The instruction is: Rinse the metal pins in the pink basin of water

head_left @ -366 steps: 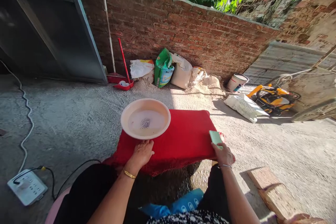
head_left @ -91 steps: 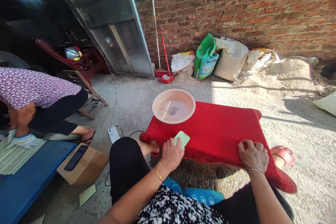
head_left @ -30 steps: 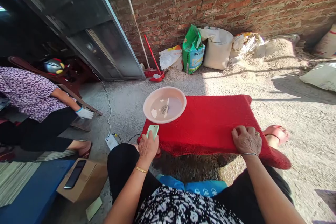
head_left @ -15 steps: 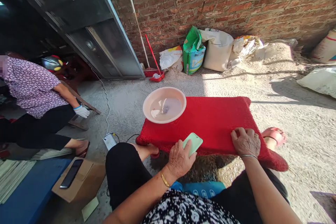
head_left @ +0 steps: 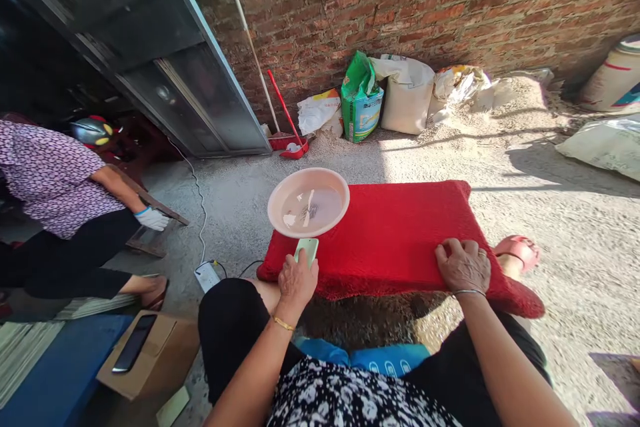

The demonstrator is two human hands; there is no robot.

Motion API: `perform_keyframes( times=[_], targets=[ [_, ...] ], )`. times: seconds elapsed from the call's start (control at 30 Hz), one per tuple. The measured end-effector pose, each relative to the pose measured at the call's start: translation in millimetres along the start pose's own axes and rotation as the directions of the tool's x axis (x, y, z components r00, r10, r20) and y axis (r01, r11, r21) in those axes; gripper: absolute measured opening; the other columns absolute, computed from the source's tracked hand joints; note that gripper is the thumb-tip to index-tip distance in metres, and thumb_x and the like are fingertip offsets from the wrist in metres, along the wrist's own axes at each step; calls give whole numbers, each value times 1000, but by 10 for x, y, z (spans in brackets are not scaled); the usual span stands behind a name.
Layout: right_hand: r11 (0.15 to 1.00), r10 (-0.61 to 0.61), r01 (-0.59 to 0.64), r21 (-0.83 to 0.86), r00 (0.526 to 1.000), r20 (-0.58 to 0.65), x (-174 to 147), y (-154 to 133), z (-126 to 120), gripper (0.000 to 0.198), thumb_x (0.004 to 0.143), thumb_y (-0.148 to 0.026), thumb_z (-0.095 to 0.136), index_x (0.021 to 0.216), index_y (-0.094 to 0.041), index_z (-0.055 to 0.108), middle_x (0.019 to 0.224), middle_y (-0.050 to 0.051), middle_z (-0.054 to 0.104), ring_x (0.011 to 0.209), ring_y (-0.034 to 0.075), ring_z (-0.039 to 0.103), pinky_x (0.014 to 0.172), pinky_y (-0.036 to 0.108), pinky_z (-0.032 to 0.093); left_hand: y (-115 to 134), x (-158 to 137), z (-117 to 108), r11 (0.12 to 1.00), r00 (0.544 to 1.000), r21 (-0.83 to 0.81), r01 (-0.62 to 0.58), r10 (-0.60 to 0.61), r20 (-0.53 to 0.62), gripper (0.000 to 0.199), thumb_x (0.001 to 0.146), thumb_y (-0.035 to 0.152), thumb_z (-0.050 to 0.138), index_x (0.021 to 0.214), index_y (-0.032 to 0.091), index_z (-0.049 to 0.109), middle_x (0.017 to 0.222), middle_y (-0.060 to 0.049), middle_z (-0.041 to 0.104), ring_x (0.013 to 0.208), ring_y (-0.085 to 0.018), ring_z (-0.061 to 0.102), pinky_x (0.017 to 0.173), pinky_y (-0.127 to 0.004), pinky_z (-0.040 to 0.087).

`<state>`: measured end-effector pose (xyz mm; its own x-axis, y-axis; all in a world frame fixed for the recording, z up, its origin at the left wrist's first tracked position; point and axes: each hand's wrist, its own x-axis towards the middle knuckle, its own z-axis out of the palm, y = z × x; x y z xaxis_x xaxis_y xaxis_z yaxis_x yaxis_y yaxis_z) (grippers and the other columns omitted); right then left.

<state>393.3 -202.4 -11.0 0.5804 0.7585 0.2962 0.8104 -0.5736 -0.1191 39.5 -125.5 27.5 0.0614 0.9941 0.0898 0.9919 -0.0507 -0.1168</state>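
Observation:
My left hand (head_left: 299,280) is closed around a pale green, flat, rectangular block with rounded corners (head_left: 311,250); its exact kind I cannot make out. The block is just below the rim of a pale pink basin (head_left: 274,220), in front of the red cloth. Water stands in the basin, with light glinting on it. A fluffy red cloth (head_left: 395,220) covers a low bench or table, whose frame is hidden. My right hand (head_left: 464,265) rests on the cloth near its right end, fingers bent and a little apart, with nothing seen in them.
On the left sits another person (head_left: 55,173) wearing a white glove (head_left: 151,218). A cardboard box (head_left: 165,353) carries a dark phone (head_left: 134,343). A power strip (head_left: 206,277) lies by my knee. Sacks (head_left: 407,97) and a red dustpan (head_left: 295,150) stand along the brick wall (head_left: 400,7).
My left hand has moved left and slightly up with the pale green block, from the front middle of the cloth to just below the basin. My right hand stays in place on the cloth.

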Motion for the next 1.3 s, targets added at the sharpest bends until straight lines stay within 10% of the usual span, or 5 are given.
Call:
perform_keyframes(
  times=[0.2, 0.4, 0.8, 1.03, 1.3],
  targets=[
    [1000, 6, -6, 12, 1000, 14, 1, 7, 9, 33, 90, -42, 43, 98, -20, 67, 98, 12, 54, 86, 26, 48, 68, 34, 34, 733, -212, -61, 951, 956, -101, -292, 288, -45, 49, 89, 45, 46, 130, 18, 47, 99, -12, 51, 87, -23, 55, 72, -35, 47],
    [1000, -13, 13, -2, 1000, 9, 4, 19, 32, 32, 90, -41, 43, 97, -20, 67, 94, 11, 53, 83, 24, 48, 68, 33, 34, 1064, -593, -173, 716, 761, -273, -642, 637, -118, 53, 86, 53, 48, 131, 26, 45, 99, -8, 51, 88, -22, 52, 76, -35, 48],
    [1000, -2, 2, 16, 1000, 5, -4, 5, 9, 30, 89, -40, 45, 97, -20, 67, 98, 11, 53, 84, 24, 47, 69, 33, 34, 667, 64, -31, 934, 940, -111, -340, 334, -75, 47, 89, 44, 47, 129, 19, 49, 99, -11, 52, 85, -22, 55, 71, -33, 47],
    [1000, -7, 7, 17, 1000, 1, -6, 26, 33, 32, 89, -41, 43, 97, -21, 68, 96, 11, 53, 84, 25, 47, 68, 35, 34, 975, -712, -169, 577, 615, -250, -777, 781, -106, 56, 83, 55, 49, 130, 25, 46, 99, -9, 52, 89, -23, 51, 79, -39, 47],
    [999, 14, -14, 32, 1000, 10, -1, 11, -9, 33, 89, -41, 44, 96, -19, 68, 97, 11, 52, 85, 24, 46, 69, 34, 34, -208, -590, 88, 817, 919, -425, -391, 324, -222, 55, 92, 39, 42, 142, 20, 28, 105, -11, 51, 98, -24, 52, 87, -40, 47]
  ],
)
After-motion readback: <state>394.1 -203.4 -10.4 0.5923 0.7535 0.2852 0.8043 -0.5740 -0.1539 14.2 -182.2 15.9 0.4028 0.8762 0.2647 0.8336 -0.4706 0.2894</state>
